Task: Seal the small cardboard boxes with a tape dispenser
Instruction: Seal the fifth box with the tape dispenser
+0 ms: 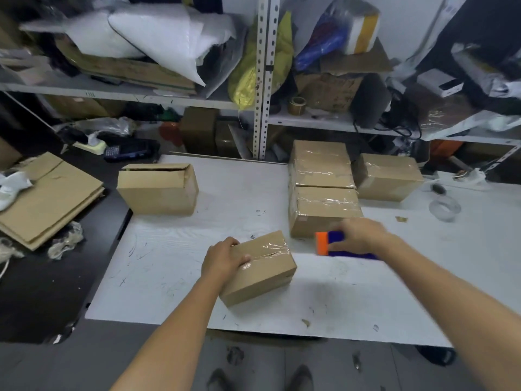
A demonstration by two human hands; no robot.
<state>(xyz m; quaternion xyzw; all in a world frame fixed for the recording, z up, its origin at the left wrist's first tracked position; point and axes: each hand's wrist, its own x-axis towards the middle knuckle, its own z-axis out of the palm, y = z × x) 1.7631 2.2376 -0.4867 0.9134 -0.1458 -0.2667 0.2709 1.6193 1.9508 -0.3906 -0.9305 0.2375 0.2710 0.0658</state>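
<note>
Head view: left hand grips left end of small taped box near table front edge, likely steadying it. Right hand holds blue-orange tape dispenser low, just right of box, arm stretched forward. Three taped boxes behind; unsealed box far left.

White scuffed table stands on grey floor, a dark lower surface just beside its left edge, white perforated-metal shelving behind it crammed with bags and cartons, pale wall visible past the top shelf, light flat and dim, shadows soft.
</note>
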